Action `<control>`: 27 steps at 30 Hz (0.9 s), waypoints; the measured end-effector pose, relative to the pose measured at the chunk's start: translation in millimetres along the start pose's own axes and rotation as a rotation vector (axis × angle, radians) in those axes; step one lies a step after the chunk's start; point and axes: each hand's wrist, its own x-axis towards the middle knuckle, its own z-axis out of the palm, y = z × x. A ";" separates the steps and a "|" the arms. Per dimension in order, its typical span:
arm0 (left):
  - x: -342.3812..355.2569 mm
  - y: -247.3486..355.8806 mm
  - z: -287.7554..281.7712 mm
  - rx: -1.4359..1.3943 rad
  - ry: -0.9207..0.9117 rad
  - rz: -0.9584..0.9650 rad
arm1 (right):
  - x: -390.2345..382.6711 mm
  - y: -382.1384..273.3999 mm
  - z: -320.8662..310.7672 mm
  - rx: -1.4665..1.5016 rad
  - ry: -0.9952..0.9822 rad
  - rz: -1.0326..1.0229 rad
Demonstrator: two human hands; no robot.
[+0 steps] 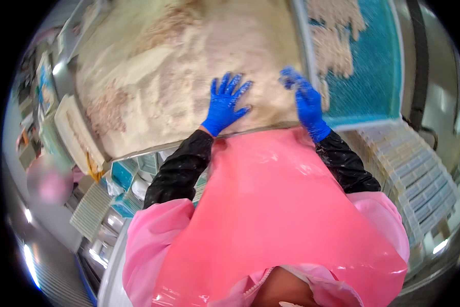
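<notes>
Spread flat with its fingers apart, my left hand [223, 105] in a blue glove touches the pale flour-like powder [178, 77] in a wide shallow metal-edged bin. My right hand [307, 100], also blue-gloved, is over the bin's right edge with its fingers curled together. A bit of pale matter shows at those fingertips, too blurred to name. Right of the bin, a teal mesh tray [373, 77] with a light rim carries rows of pale coated strips [333, 51]. Pinkish uncoated pieces [108, 109] lie heaped in the powder at the left.
A stack of pale ribbed trays [411, 171] stands at the lower right. Along the bin's left side is a long white container [79, 134]. Teal and white baskets [122, 176] crowd the lower left, with a blurred pink-clad person [50, 181] beyond them.
</notes>
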 end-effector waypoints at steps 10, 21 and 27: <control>-55.7 -78.4 -10.1 -0.333 0.382 -0.296 | 136.3 125.7 133.1 -0.592 -0.149 -0.286; -73.0 -84.5 -33.0 -0.201 0.278 -0.179 | 234.6 88.1 166.5 -1.371 -0.126 -0.598; -89.1 -105.8 -34.2 -0.893 0.463 -0.456 | 219.3 96.4 157.9 -0.345 -0.221 0.065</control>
